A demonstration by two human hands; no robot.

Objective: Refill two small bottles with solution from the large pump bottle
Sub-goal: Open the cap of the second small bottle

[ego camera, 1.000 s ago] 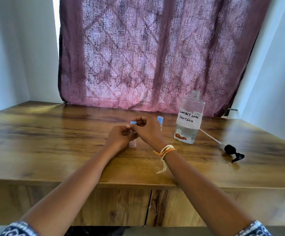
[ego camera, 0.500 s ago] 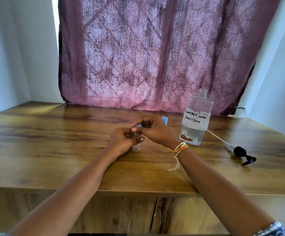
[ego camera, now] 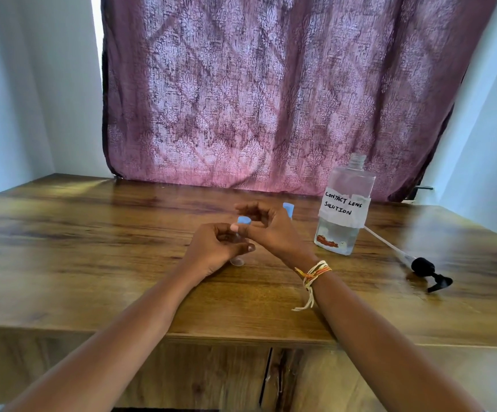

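Two small bottles: we have one in our hands at the middle of the table (ego camera: 92,239); the other (ego camera: 288,210) stands just behind our right hand, toward 1 o'clock, blue cap on.
Left hand: our left hand (ego camera: 214,251) curls round the clear body of the near small bottle (ego camera: 237,260), whose base touches the wood.
Right hand: our right hand (ego camera: 266,230) hooks over the top, fingers and thumb bent around the blue cap (ego camera: 244,220); we cannot tell how tightly they pinch it.
Just changed: half a second ago our fingers hid the cap; now its blue top shows between them, and the bottle stays on the same spot.
Meaning: we judge that we are twisting this cap, though we cannot tell whether on or off, nor how full the bottle is.
Large pump bottle: the large bottle (ego camera: 343,209) stands at 3 o'clock from our hands, neck open, a little liquid at the bottom.
Pump: the black pump head (ego camera: 428,273) with its tube lies on the table further toward 4 o'clock.
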